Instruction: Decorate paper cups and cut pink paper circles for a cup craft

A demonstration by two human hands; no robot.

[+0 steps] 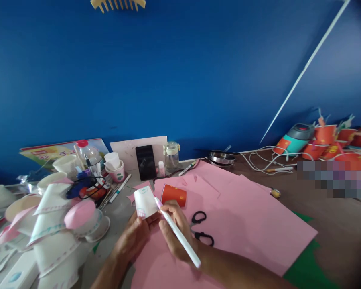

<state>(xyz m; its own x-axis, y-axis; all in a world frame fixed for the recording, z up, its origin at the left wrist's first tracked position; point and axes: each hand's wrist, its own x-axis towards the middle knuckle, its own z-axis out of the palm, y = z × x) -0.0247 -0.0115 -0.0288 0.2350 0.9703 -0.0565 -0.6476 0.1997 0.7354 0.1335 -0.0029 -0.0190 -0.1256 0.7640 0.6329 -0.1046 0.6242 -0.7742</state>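
Scissors [202,228] on paper sheet [243,212]

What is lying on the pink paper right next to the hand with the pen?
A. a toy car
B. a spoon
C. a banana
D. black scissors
D. The black scissors lie on the pink paper just beside the right hand, which holds a white pen against the white paper cup.

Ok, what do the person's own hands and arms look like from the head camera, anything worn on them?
Both are bare. The left hand and right hand show no gloves, and no rings can be made out. The forearms running in from the bottom edge carry no sleeves, watch or bracelet in the part that shows. Fingernails are too blurred to describe.
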